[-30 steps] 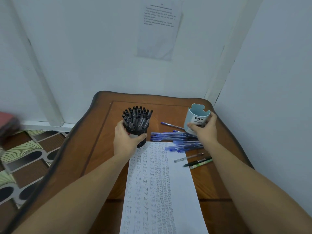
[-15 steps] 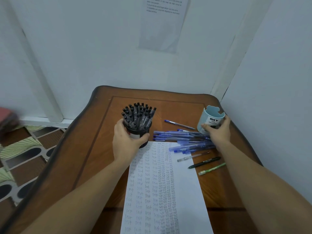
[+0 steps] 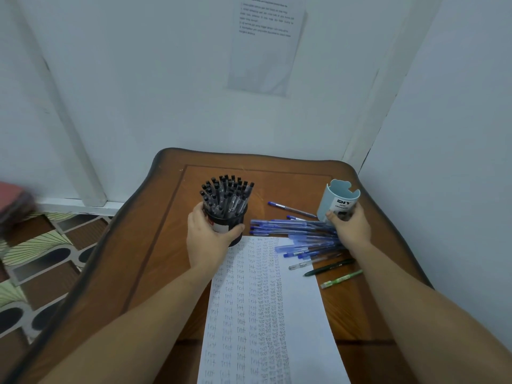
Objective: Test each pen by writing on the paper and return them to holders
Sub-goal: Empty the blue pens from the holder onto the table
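Pens (image 3: 293, 228), blue, loose heap: light, stiff, slick-barrelled, probably prone to roll; best pinched mid-barrel. Heap lies on tabletop (image 3: 166, 245) between both hands, reaching the right one. Left hand (image 3: 206, 239) curls round black holder (image 3: 230, 227), crammed full, likely weighty. Right hand (image 3: 351, 231) grips pale blue holder (image 3: 339, 199), apparently empty, easily tipped.

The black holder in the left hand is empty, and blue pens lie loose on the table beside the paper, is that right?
Not quite. The head view shows the black holder, gripped by the left hand, packed with pens, not empty. The rest stands: blue pens lie loose on the table beside the paper.
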Demonstrator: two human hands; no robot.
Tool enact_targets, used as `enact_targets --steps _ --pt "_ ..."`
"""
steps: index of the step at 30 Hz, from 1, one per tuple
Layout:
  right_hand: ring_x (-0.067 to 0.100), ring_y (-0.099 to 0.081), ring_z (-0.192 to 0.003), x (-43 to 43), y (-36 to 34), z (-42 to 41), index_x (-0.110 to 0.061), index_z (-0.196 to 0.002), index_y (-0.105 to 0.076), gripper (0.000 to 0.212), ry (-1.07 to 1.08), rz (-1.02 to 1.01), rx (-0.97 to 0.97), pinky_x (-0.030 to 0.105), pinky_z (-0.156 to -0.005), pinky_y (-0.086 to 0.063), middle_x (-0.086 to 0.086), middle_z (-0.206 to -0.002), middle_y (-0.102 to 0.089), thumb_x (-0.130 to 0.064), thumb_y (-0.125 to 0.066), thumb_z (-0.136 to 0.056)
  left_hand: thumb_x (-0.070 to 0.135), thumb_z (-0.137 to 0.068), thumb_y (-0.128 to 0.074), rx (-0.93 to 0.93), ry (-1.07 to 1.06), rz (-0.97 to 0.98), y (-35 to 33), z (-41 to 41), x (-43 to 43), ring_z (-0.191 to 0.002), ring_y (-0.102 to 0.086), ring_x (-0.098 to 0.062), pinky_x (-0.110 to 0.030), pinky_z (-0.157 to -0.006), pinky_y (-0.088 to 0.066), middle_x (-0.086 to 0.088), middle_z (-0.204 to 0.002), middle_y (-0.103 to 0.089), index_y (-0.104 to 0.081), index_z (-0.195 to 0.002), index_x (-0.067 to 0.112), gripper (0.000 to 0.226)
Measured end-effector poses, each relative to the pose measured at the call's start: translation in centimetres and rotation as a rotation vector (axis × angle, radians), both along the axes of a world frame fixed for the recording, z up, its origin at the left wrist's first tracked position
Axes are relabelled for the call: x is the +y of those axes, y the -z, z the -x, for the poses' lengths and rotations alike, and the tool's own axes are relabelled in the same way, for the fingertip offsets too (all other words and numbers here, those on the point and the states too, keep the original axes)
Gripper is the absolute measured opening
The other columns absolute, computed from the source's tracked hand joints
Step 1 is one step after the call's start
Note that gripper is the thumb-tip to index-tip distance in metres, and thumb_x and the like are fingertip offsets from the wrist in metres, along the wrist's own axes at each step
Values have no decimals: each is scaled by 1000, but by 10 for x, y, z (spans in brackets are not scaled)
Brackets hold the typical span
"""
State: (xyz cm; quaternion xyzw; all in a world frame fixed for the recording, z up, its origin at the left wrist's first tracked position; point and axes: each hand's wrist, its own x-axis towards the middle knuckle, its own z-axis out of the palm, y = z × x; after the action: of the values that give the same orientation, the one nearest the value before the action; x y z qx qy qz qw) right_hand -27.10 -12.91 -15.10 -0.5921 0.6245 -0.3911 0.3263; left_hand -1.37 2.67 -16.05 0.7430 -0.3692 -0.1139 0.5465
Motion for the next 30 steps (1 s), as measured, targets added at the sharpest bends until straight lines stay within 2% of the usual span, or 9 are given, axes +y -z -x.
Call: enact_targets --steps 3,7,10,14,16,18,21,25,30 --pt "30 -58 -125 8 2 -3 -14 -145 -42 67 -1 3 36 40 -99 -46 8 -140 -58 -24 -76 -88 35 -66 -91 2 -5 -4 -3 1 1 -116 -52 -18 -37 -96 -49 0 -127 -50 -44 -139 15 89" --pt "33 -54 -128 23 -1 -9 -13 -145 -40 75 70 34 154 49 -102 -49 13 -139 -55 -35 -79 -84 35 -65 -92 21 1 -15 -3 -1 0 -119 -53 -21 -46 -99 -51 0 -130 -52 -44 -138 16 90" --pt "31 -44 -135 41 -6 -17 -13 -153 -31 83 124 120 286 48 -111 -39 14 -147 -47 -36 -76 -87 35 -63 -93 45 17 -17 -3 -4 1 -117 -56 -22 -48 -97 -52 2 -128 -56 -45 -133 21 86" --pt "29 -37 -140 69 -10 -33 -13 -152 -32 79 93 219 415 46 -115 -31 12 -151 -41 -40 -72 -89 33 -62 -93 75 38 -20 -5 -6 3 -117 -57 -21 -47 -97 -53 4 -126 -58 -46 -129 24 82" --pt "27 -39 -137 78 -14 -40 -15 -148 -42 69 -34 248 465 43 -112 -33 9 -148 -44 -43 -70 -91 32 -62 -93 77 44 -18 -6 -6 5 -117 -57 -20 -46 -97 -53 4 -126 -59 -46 -129 24 82" --pt "21 -46 -131 82 -19 -48 -19 -138 -56 55 -333 230 429 37 -106 -38 5 -139 -52 -43 -70 -91 31 -62 -93 75 49 -18 -7 -6 7 -118 -57 -20 -47 -97 -53 4 -126 -59 -46 -129 23 82" --pt "17 -45 -133 89 -23 -59 -20 -137 -58 55 -635 83 413 32 -106 -37 1 -140 -52 -44 -72 -89 30 -61 -94 78 49 -21 -7 -5 11 -118 -57 -20 -47 -97 -53 4 -125 -59 -47 -130 23 83" --pt "20 -35 -139 109 -7 -65 -24 -146 -49 65 -562 86 515 41 -113 -28 0 -147 -47 -54 -66 -90 30 -61 -94 67 51 -18 -9 -3 18 -119 -57 -20 -48 -98 -53 3 -126 -59 -47 -131 22 85" --pt "18 -26 -144 132 12 -66 -26 -152 -39 70 -492 109 574 39 -116 -15 -3 -151 -41 -59 -58 -93 32 -59 -95 81 70 -12 -12 -4 26 -120 -57 -20 -48 -99 -52 5 -128 -60 -48 -133 24 88"
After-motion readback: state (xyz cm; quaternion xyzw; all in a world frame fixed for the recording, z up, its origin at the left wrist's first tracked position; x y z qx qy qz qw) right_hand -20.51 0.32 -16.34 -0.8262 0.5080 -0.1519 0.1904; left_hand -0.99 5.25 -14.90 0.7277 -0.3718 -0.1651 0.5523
